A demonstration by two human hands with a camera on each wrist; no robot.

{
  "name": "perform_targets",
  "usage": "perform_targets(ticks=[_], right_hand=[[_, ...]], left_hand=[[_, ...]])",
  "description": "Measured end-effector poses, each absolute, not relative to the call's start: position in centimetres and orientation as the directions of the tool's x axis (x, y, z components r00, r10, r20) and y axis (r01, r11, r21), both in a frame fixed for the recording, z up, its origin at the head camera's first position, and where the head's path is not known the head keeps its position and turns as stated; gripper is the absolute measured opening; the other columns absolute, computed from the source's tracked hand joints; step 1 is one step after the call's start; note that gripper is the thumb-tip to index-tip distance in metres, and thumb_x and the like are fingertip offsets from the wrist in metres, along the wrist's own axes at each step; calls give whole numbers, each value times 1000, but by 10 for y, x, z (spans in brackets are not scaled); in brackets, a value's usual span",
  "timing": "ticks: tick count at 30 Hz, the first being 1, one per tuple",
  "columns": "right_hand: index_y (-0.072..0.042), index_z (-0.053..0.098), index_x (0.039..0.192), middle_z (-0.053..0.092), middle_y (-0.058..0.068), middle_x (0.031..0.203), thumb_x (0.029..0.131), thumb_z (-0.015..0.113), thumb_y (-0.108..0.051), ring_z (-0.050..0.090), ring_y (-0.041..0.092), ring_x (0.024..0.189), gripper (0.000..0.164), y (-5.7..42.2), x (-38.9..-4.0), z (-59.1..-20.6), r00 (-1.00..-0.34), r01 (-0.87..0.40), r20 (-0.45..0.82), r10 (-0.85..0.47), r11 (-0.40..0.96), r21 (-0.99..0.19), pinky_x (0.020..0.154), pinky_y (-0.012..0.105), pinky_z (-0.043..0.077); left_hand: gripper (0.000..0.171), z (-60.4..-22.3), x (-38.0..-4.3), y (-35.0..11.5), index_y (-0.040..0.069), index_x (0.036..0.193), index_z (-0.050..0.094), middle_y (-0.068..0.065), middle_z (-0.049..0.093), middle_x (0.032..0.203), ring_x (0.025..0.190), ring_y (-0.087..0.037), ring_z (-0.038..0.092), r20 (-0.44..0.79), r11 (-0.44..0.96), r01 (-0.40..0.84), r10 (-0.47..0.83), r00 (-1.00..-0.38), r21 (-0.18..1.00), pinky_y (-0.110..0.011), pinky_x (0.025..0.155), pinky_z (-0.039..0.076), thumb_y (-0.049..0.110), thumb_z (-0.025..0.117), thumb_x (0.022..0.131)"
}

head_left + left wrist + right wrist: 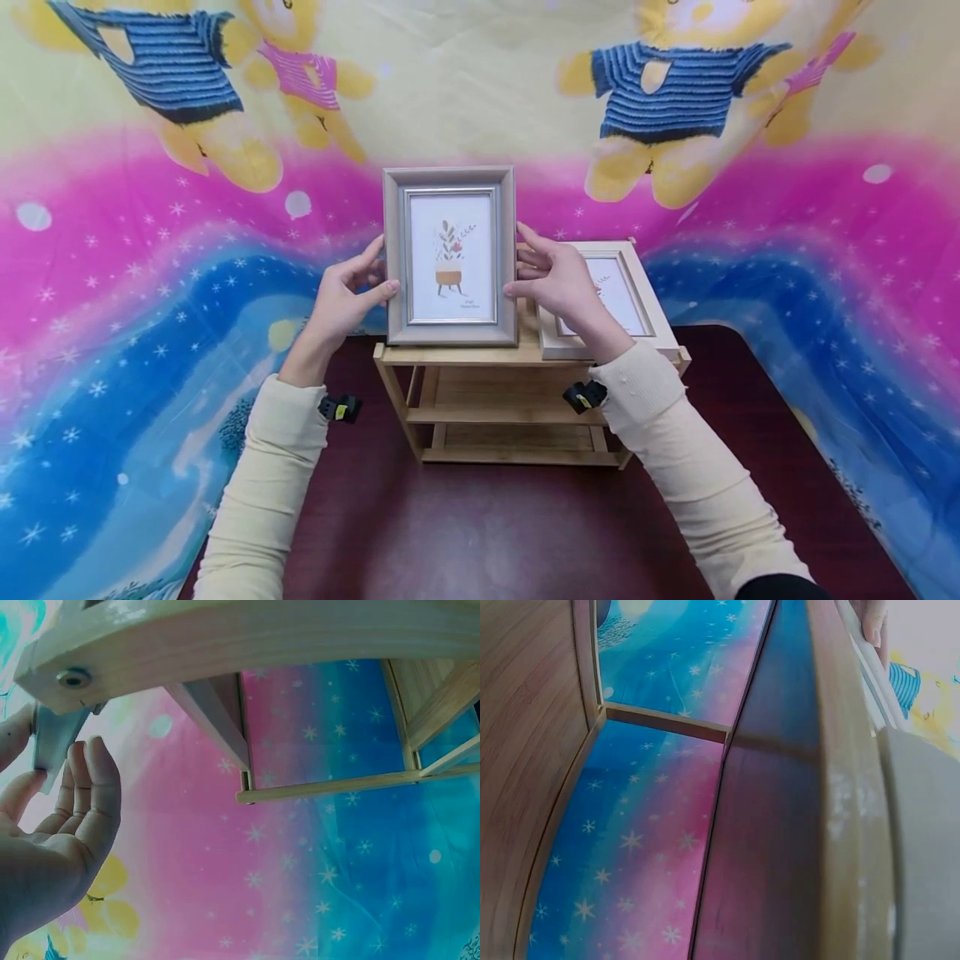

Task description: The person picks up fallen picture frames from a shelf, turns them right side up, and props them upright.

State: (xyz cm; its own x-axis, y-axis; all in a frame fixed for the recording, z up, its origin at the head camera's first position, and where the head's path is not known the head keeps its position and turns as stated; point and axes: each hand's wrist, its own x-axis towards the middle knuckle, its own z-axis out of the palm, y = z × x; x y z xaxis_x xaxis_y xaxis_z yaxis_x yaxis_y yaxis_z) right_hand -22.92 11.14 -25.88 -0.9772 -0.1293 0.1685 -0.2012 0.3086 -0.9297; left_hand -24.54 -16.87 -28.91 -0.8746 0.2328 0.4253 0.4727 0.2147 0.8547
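Note:
A grey picture frame (450, 335) with a potted-plant print stands nearly upright on the top of a small wooden shelf rack (480, 357), at its left end. My left hand (341, 292) grips its left side, thumb on the front edge and fingers behind. On the opposite side my right hand (558, 279) holds the right edge between thumb and fingers. Beneath that hand a cream picture frame (651, 300) lies face up on the rack top, partly covered by the hand. In the left wrist view the grey frame's edge (58, 746) shows beside the thumb.
Two lower shelves (510, 414) of the rack sit under the top board. The rack stands on a dark red table (480, 533). A bear-printed cloth (480, 100) hangs behind and around it. Small cameras (341, 408) are strapped to both wrists.

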Motion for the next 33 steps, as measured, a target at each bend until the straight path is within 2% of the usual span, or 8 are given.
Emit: perform_targets(ticks=[8,13,16,19,22,25,29,33], right_hand=[[-29,33,141,51,15,128,71,73,4,57,24,107,87,110,-225,-257,-967,-253,232,-100,319,-914,84,29,49],[-30,34,141,50,16,128,70,73,7,58,25,106,88,110,-224,-257,-954,-299,288,-83,326,-897,82,30,49],[-29,35,140,51,17,126,69,72,9,58,25,105,89,109,-224,-257,-943,-331,325,-74,319,-888,81,30,50],[-30,35,140,52,17,125,69,71,11,59,25,104,89,109,-224,-257,-937,-345,345,-58,311,-885,81,30,50],[-29,35,140,54,17,123,69,71,12,59,25,104,89,108,-225,-256,-933,-353,356,-45,299,-887,81,30,50],[-26,37,139,55,16,122,69,70,13,59,24,104,87,108,-226,-255,-930,-359,365,-34,287,-888,81,29,50],[-13,42,136,57,16,119,70,70,11,59,25,102,76,108,-226,-253,-930,-352,367,-13,312,-882,81,29,50],[-3,49,130,59,17,117,73,69,7,60,25,101,61,109,-224,-251,-927,-355,376,-10,350,-867,82,30,50]], left_hand=[[59,-287,-244,-167,15,136,41,-1,59,99,84,-12,55,441,154,470,187,-877,869,-20,71,49,3,63,83],[57,-287,-244,-165,14,134,44,8,61,93,86,-11,56,445,140,464,144,-884,875,-22,78,47,2,65,82],[57,-287,-244,-164,10,133,45,9,61,91,86,-10,57,464,93,476,124,-877,874,-22,80,48,-3,65,80],[57,-288,-245,-162,6,131,46,8,61,90,84,-10,57,500,44,506,105,-860,861,-21,76,50,-8,64,78],[57,-290,-245,-160,6,128,49,8,61,89,83,-10,57,540,21,543,81,-838,839,-21,73,50,-10,65,76],[56,-291,-245,-159,9,126,51,7,61,88,83,-11,57,575,19,577,66,-815,816,-23,72,50,-10,66,76],[55,-291,-244,-157,7,126,51,6,62,89,83,-13,57,604,16,606,62,-795,795,-25,74,50,-12,64,76],[65,-290,-243,-157,9,134,44,7,61,90,84,-13,56,605,66,610,74,-793,790,-24,74,50,-12,64,77]])
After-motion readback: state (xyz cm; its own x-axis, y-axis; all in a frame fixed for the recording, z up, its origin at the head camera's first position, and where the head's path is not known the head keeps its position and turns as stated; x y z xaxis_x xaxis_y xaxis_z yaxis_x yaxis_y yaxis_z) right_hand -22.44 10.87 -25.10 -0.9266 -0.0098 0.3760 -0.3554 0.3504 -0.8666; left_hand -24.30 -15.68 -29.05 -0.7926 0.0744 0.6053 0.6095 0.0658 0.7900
